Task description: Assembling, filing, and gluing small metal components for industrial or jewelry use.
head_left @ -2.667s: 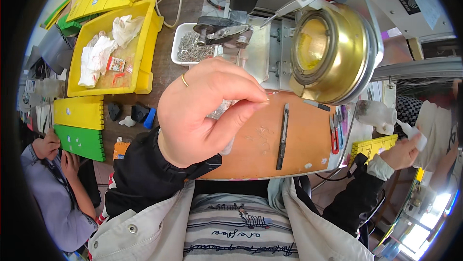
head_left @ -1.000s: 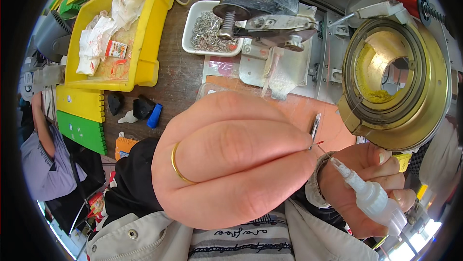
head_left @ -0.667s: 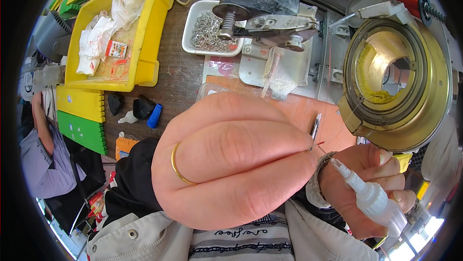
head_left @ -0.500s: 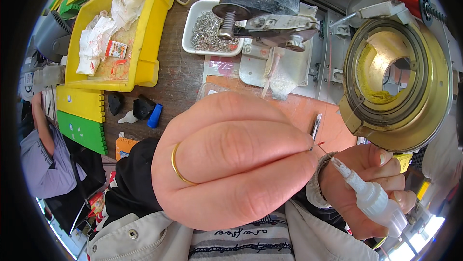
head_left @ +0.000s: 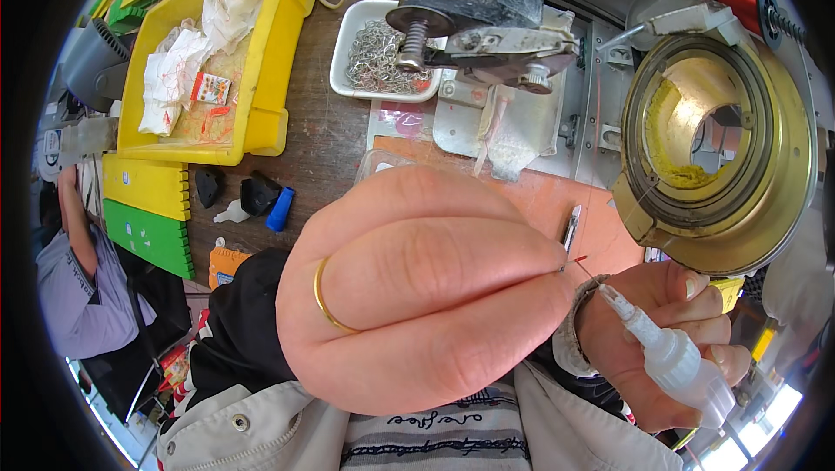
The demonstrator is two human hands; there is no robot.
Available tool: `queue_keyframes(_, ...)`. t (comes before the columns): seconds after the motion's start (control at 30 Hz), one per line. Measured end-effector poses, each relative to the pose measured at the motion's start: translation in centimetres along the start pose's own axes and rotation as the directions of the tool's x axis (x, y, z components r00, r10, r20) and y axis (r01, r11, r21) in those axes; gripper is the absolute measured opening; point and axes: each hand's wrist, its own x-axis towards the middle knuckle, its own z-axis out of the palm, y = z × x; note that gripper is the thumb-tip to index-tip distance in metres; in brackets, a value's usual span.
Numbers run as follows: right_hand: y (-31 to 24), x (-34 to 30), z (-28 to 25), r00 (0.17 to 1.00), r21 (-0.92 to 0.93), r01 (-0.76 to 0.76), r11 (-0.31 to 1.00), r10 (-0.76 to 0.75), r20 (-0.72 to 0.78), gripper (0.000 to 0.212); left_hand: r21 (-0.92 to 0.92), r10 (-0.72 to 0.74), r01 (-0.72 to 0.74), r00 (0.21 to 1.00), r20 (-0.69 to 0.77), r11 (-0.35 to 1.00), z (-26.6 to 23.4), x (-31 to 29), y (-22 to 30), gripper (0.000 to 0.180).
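Observation:
My left hand (head_left: 426,288), with a gold ring on one finger, fills the middle of the view close to the camera. Its fingertips pinch a tiny item, mostly hidden, from which a short red thread (head_left: 580,259) sticks out. To the right, my right hand (head_left: 648,332) is closed around a small translucent glue bottle (head_left: 674,358). The bottle's narrow nozzle tilts up and left, its tip just below and right of the pinched fingertips. A thin strand shows between tip and thread.
A white dish (head_left: 339,71) of small wire hooks stands behind, beside a metal clamp machine (head_left: 487,40). A brass ring-shaped fixture (head_left: 765,210) rises at right. A yellow bin (head_left: 277,62) with paper scraps lies far left; a blue cap (head_left: 280,209) sits below it. Another person (head_left: 96,288) is at left.
My left hand has shifted very slightly to the right, and the bottle's nozzle has moved a touch rightward. Both grips stay the same.

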Motion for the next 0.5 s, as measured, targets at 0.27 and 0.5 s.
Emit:
queue_keyframes(0.27,0.9,-0.1,-1.0,0.993,-0.066,0.101,0.993,-0.097,0.06,0.05,0.037,0.0,0.001,1.0,-0.011,0.999,0.2,-0.2,0.1,0.031)
queue_keyframes(0.5,0.8,0.1,-0.8,0.991,-0.082,0.128,0.988,-0.123,0.059,0.049,0.063,0.022,-0.022,1.0,-0.006,0.998,0.3,0.2,0.3,0.03)
